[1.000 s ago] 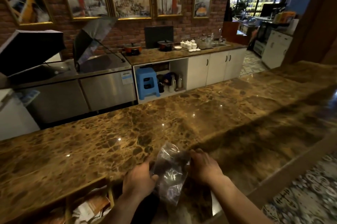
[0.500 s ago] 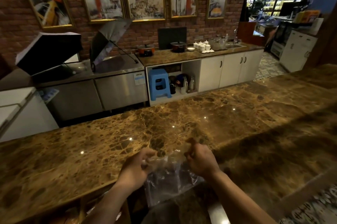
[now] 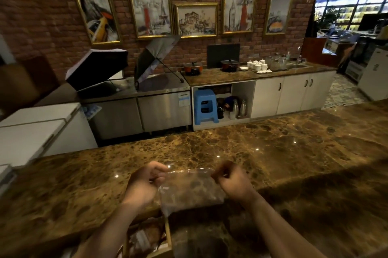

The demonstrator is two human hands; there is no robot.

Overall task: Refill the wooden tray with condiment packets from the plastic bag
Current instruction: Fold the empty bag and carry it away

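Note:
A clear plastic bag is stretched flat between my two hands above the brown marble counter. My left hand pinches its top left corner and my right hand pinches its top right corner. The bag looks see-through; I cannot tell whether anything is inside. Below my left forearm, at the frame's bottom edge, is the wooden tray with condiment packets in it, partly hidden by my arm.
Beyond the counter lies a gap, then steel cabinets with open umbrellas, a blue stool, and a back counter with pots and white cups. A white chest stands at the left.
My hands have pulled apart and spread the crumpled bag out flat and wide. The view has tilted upward, so the tray sits lower in the frame.

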